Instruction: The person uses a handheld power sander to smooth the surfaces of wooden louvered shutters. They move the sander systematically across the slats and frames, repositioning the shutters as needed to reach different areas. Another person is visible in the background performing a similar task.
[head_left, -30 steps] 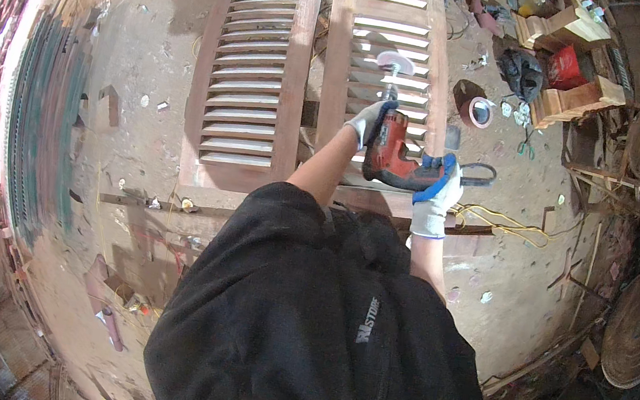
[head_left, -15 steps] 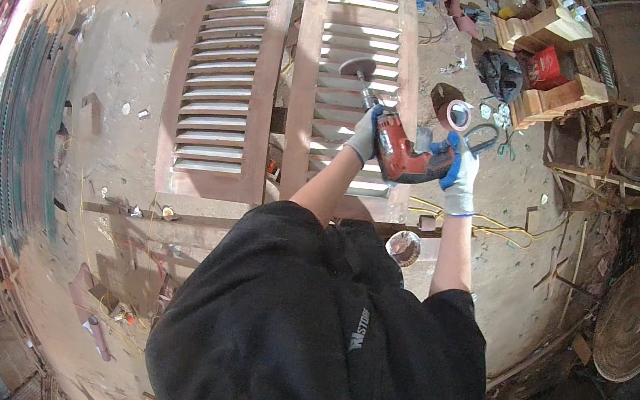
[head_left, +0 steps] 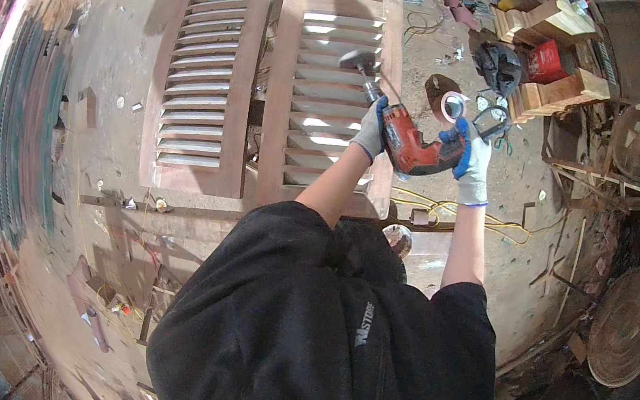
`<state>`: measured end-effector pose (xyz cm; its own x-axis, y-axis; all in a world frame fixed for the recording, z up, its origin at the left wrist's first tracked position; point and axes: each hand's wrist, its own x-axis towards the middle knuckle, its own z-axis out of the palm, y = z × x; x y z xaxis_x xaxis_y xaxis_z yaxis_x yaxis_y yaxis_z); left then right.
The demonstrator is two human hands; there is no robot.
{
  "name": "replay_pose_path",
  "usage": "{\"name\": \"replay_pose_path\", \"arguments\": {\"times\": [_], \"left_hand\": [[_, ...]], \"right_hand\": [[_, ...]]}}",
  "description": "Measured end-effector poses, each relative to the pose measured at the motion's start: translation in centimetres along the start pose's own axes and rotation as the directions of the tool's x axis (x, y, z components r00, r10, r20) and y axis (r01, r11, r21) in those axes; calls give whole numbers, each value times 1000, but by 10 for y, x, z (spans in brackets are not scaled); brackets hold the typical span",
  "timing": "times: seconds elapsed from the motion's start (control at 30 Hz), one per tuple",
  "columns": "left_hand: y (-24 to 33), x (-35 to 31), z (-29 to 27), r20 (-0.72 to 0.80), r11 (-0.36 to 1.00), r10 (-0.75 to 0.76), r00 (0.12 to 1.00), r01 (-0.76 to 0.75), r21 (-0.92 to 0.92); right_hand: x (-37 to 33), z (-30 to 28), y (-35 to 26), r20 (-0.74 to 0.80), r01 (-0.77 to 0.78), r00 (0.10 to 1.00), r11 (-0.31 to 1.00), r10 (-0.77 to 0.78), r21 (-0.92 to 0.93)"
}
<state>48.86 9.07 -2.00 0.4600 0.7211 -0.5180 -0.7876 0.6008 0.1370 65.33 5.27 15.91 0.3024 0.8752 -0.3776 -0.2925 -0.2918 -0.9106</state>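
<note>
Both my hands, in white and blue work gloves, hold a red and black power drill point(head_left: 411, 143). My left hand point(head_left: 371, 129) is wrapped round its front end, just behind the chuck. Round the rear handle closes my right hand point(head_left: 472, 160). A round sanding disc point(head_left: 357, 60) is fitted at the drill's tip, tilted over the slats of the right louvred wooden shutter point(head_left: 279, 112); whether it touches them I cannot tell. To the left, a second louvred shutter point(head_left: 240, 107) lies parallel, with a narrow gap between the two.
Beyond my right hand lie a roll of tape point(head_left: 453, 106), a black bag point(head_left: 498, 68), a red bag point(head_left: 549, 62) and stepped wooden blocks point(head_left: 559, 96). A yellow cord point(head_left: 488, 224) runs over the ground. Corrugated sheets point(head_left: 24, 126) lean at far left; a woven round tray point(head_left: 629, 325) is at right.
The drill and both hands have shifted slightly right relative to the shutters, which now appear farther left in view. My grip on the drill is the same.
</note>
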Motion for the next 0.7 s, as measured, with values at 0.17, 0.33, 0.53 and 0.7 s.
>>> {"name": "replay_pose_path", "arguments": {"times": [0.17,0.33,0.53,0.7], "left_hand": [[8,12,3,-85,972,183,980,-167,164],[12,-48,41,24,764,242,970,-205,612],[29,-88,-33,-249,663,316,915,-25,748],[67,-124,-56,-217,609,310,926,-18,793]], "right_hand": [[-16,2,6,-131,10,991,989,10,150],[-77,-36,49,-222,100,974,797,44,596],[-108,4,103,-251,-70,939,843,236,533],[-128,44,132,-192,-90,954,832,229,548]]}}
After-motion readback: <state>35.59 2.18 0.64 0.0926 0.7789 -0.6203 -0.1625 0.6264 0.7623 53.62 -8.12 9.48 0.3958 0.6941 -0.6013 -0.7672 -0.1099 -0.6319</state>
